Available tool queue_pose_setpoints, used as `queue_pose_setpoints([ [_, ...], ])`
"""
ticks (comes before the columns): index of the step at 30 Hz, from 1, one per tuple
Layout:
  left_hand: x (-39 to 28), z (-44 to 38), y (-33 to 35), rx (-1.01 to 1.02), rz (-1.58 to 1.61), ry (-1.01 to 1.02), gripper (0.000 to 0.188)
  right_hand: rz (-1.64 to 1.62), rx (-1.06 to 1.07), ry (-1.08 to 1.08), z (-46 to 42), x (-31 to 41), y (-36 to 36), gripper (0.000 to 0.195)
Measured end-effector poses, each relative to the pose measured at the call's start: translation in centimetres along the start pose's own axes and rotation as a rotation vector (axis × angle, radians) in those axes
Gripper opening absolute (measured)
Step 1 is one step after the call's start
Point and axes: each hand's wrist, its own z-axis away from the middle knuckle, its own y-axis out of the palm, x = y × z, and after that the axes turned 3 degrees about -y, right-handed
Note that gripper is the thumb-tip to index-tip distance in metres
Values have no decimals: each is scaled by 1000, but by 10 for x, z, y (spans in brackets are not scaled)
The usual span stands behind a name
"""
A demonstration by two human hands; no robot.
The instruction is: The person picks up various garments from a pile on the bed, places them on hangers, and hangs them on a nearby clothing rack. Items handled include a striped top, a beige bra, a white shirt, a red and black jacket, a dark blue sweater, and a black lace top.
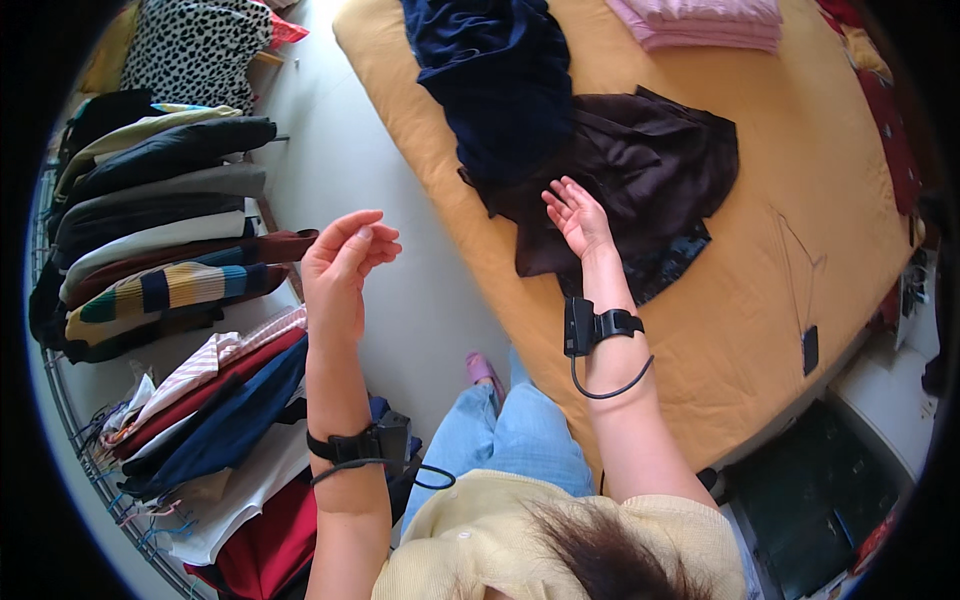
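My left hand (349, 251) is raised over the floor beside the hanging clothes, its fingers loosely curled with nothing in them. Palm up and fingers apart, my right hand (577, 214) hovers at a dark brown garment (660, 157) that lies crumpled on the bed; whether it touches the cloth I cannot tell. A navy blue garment (502, 90) overlaps the brown one on its far left side. From under the brown cloth shows a dark patterned piece of fabric (667, 262).
A yellow sheet covers the bed (720, 360). On it are folded pink bedding (705, 22), a thin wire hanger (799, 255) and a small dark device (810, 350). Clothes (172, 180) hang from a metal rack (56, 375) at left. A dark green case (810, 480) stands at lower right.
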Motion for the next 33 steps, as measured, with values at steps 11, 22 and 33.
queue_pose_setpoints([
  [11,7,13,-61,-152,48,-66,19,100,-16,-50,-68,-7,97,11],
  [22,60,-84,-7,126,106,-233,19,561,-140,-258,187,109,32,33],
  [33,66,-117,3,279,113,-245,20,888,-529,-377,126,58,-51,29],
])
